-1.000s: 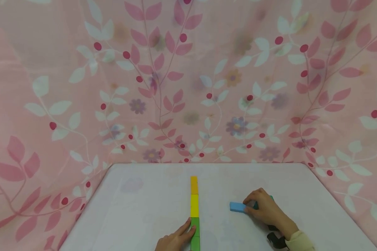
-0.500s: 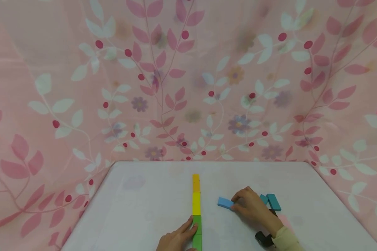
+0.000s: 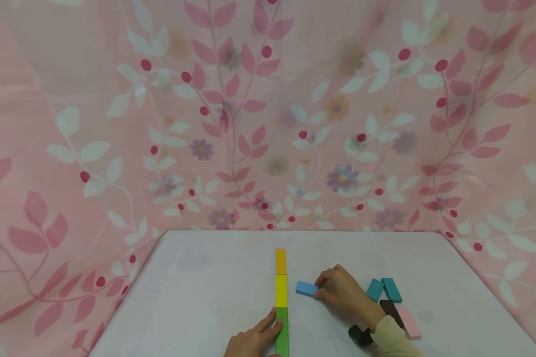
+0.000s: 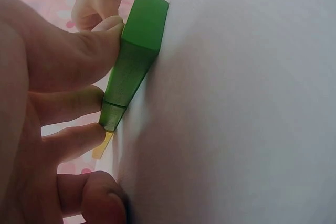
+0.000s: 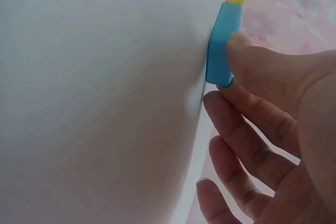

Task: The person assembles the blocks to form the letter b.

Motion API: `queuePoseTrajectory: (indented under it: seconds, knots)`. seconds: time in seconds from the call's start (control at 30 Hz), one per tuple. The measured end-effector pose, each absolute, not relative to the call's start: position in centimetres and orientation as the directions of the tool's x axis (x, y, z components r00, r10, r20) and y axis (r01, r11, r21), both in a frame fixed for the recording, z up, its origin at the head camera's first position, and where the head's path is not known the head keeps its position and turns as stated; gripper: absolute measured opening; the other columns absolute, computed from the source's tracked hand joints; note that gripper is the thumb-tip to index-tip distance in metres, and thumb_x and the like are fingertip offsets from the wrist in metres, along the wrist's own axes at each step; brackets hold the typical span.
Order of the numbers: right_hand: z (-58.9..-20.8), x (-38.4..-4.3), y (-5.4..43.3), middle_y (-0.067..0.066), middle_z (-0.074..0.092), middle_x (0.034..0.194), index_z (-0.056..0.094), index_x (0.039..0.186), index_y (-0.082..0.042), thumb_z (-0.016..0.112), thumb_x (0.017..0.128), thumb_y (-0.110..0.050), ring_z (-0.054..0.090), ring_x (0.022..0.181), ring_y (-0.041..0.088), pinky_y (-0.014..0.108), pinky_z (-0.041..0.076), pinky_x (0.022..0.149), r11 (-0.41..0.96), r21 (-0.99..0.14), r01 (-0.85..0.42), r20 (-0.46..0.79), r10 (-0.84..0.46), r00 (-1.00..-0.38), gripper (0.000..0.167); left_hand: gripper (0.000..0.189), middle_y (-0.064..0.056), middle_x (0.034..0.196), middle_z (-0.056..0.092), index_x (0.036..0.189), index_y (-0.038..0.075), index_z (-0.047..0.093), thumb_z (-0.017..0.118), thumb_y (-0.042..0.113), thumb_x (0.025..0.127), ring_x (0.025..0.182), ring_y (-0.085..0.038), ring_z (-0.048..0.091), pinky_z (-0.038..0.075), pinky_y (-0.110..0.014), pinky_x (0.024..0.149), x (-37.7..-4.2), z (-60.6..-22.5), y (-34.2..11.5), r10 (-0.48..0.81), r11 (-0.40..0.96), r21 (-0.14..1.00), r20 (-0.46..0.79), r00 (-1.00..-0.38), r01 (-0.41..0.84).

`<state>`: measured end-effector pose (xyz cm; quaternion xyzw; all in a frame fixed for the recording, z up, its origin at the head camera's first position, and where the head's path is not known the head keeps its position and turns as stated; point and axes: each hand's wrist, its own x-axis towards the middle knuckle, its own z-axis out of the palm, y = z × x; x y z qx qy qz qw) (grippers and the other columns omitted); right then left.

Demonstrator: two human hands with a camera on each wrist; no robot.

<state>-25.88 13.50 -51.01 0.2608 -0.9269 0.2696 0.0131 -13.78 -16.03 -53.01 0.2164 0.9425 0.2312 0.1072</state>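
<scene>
A straight row of blocks runs away from me on the table: an orange block (image 3: 281, 262) farthest, then a yellow block (image 3: 281, 291), then green blocks (image 3: 282, 342) nearest. My left hand (image 3: 251, 342) rests on the green blocks with its fingers extended; in the left wrist view the thumb and two fingertips touch a green block (image 4: 144, 22) and the one behind it. Right of the yellow block, a light blue block (image 3: 306, 288) is pinched by one end between the thumb and index finger of my right hand (image 3: 344, 295). Its other fingers are loosely bent in the right wrist view.
Farther right lie two teal blocks (image 3: 391, 290), a black block (image 3: 390, 312) and a pink block (image 3: 409, 322), close together. A black device (image 3: 360, 336) is at my right wrist. A pink floral curtain (image 3: 268, 114) hangs behind the white table's (image 3: 214, 287) far edge.
My right hand has moved left with the light blue block, bringing it close to the row. The teal, black and pink blocks have come into sight. My left hand stays on the green blocks.
</scene>
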Motion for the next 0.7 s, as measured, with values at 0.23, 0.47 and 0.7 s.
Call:
queuePoseTrajectory:
  seconds: [0.23, 0.47, 0.7]
  knots:
    - [-51.3, -26.3, 12.6, -0.014, 0.074, 0.093, 0.079, 0.095, -0.022, 0.089, 0.087, -0.027, 0.053, 0.093, 0.008, 0.036, 0.052, 0.089, 0.729, -0.495, -0.473, 0.141, -0.469, -0.872, 0.014, 0.078, -0.002, 0.168, 0.045, 0.153, 0.025, 0.059, 0.06, 0.075, 0.094, 0.096, -0.011, 0.072, 0.049, -0.027, 0.056, -13.8, -53.3, -16.1, 0.46, 0.797, 0.49, -0.111, -0.881, 0.354]
    - [-51.4, -26.5, 12.3, -0.014, 0.074, 0.093, 0.079, 0.096, -0.021, 0.089, 0.087, -0.027, 0.053, 0.092, 0.008, 0.036, 0.052, 0.089, 0.727, -0.479, -0.492, 0.156, -0.481, -0.863, 0.015, 0.077, -0.003, 0.167, 0.046, 0.153, 0.023, 0.06, 0.061, 0.074, 0.094, 0.097, -0.011, 0.073, 0.049, -0.026, 0.055, -13.6, -53.0, -16.0, 0.467, 0.8, 0.462, -0.078, -0.881, 0.383]
    - [-51.2, -26.6, 12.1, -0.011, 0.077, 0.097, 0.081, 0.104, -0.017, 0.085, 0.091, -0.022, 0.055, 0.093, 0.009, 0.036, 0.053, 0.089, 0.706, -0.44, -0.555, 0.174, -0.54, -0.824, 0.015, 0.076, -0.003, 0.168, 0.046, 0.153, 0.024, 0.06, 0.064, 0.072, 0.094, 0.098, -0.01, 0.072, 0.051, -0.026, 0.058, -13.8, -52.9, -16.0, 0.458, 0.809, 0.459, -0.101, -0.883, 0.367]
